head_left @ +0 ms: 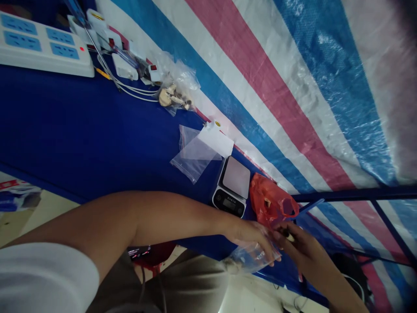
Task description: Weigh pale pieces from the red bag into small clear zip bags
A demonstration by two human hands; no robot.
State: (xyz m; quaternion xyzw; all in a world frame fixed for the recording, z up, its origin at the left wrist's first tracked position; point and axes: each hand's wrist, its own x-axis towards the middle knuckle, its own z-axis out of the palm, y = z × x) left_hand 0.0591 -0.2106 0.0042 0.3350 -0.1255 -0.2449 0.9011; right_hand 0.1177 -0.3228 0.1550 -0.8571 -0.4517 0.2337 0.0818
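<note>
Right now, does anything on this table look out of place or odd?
The crumpled red plastic bag is pressed up against the side of the digital scale, looking casually dropped there. Thin white cables also trail loosely across the blue table cover rather than lying neatly.

Digital scale (231, 186) on blue surface (97, 130), red plastic bag (265, 198) just beside; white power strip (42, 45) further along; striped tarp (293, 87) alongside.

Open blue tabletop (97, 130) runs wide beyond the left hand (249, 234), with only a flat clear plastic bag (192, 154) lying out toward the power strip (42, 45), but the digital scale (232, 184) and red plastic bag (270, 200) sit right in the way above the right hand (308, 254)!
</note>
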